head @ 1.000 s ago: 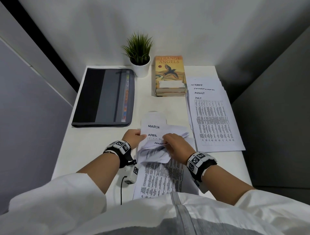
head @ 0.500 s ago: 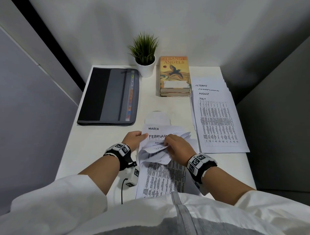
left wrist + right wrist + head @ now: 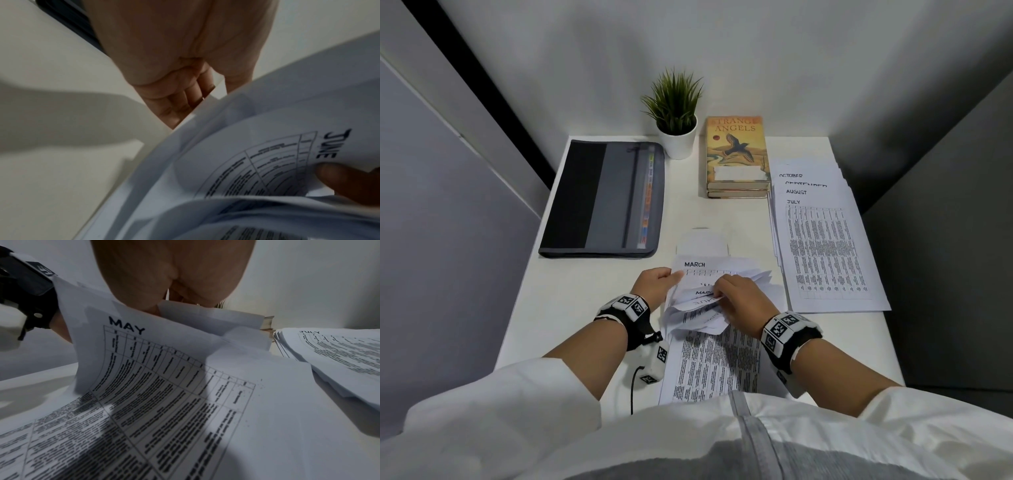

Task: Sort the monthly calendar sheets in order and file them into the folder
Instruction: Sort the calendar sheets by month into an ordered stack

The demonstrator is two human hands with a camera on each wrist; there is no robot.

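Nearest me, the lower half of the loose stack of calendar sheets [image 3: 717, 363] lies flat on the white desk [image 3: 571, 308], running under my chest. Just beyond, my right hand [image 3: 743, 299] curls its fingers over the lifted top edges and thumbs them apart, and my left hand [image 3: 655, 284] pinches the left edge of the same bundle, thumb on top and fingers underneath, so both hands hold paper and neither lies open. In the wrist views I read a sheet headed MAY [image 3: 127, 326] and one headed JUNE [image 3: 329, 144] among the curled leaves; in the head view the MARCH sheet [image 3: 695, 264] stands behind the rest. Half a second ago FEBRUARY showed in front of MARCH, and a second ago APRIL did; now those headings have dropped out of sight and MARCH's grid is bare, so I am leafing through, not yet pulling one out. Further off to my right, the sorted pile [image 3: 825, 246] lies fanned, showing JULY on top, then AUGUST, SEPTEMBER and OCTOBER; it has not moved. I judge the later months roughly ordered and the early ones still mixed in my hands. At far left the grey folder [image 3: 602, 198] lies shut, with its coloured tabs showing; nothing appears filed yet. Behind stand the potted plant [image 3: 676, 113] and stacked books [image 3: 736, 157].
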